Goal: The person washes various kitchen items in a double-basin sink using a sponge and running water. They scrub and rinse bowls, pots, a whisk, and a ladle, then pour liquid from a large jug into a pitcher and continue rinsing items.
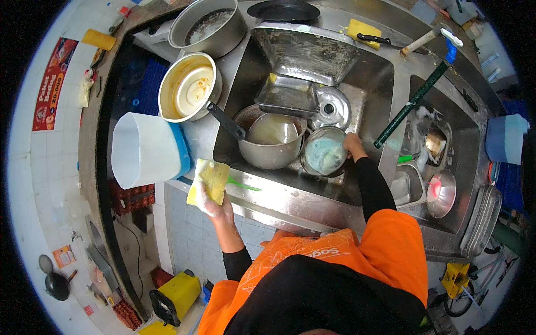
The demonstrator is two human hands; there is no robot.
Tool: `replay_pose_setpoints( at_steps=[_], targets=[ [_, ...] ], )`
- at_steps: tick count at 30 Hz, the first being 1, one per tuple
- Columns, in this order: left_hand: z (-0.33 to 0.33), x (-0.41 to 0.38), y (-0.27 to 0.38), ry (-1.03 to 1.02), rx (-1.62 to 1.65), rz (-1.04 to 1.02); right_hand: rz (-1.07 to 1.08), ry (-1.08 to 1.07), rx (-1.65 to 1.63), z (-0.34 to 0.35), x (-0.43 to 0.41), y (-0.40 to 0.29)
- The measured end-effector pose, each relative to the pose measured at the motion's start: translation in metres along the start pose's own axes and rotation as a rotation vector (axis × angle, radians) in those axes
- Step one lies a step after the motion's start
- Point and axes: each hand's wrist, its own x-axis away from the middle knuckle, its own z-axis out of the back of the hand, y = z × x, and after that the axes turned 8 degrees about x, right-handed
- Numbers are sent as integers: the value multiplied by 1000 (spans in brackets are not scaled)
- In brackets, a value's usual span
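My left hand, wet with suds, holds a yellow sponge above the front edge of the steel sink. Inside the sink, my right hand grips the right rim of a round metal bowl with bluish soapy water in it. Left of that bowl is a grey pot containing cloudy water. Behind them lie a ring cake pan, a rectangular baking pan and a larger, stained roasting pan leaning at the back.
A stained saucepan points its black handle over the sink. Beside it stand a large round pan and a white plastic container. A green pipe crosses the divider. The right basin holds a steel container and bowl.
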Motion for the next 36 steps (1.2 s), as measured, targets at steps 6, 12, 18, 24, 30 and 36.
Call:
replay_pose_setpoints(
  at_steps=[6, 12, 18, 24, 30, 36],
  targets=[
    [-2, 2, -5, -20, 38, 37, 148, 124, 61, 43, 34, -58],
    [1, 5, -15, -23, 75, 92, 162, 241, 322, 63, 40, -102],
    [-1, 10, -12, 6, 136, 149, 5, 78, 986, 56, 38, -135],
    [12, 8, -3, 53, 148, 108, 170, 74, 760, 74, 57, -129],
    [23, 3, -4, 40, 129, 102, 177, 134, 322, 43, 14, -36],
    [17, 3, -6, 46, 115, 126, -226, 71, -128, -13, 29, 11]
  ],
)
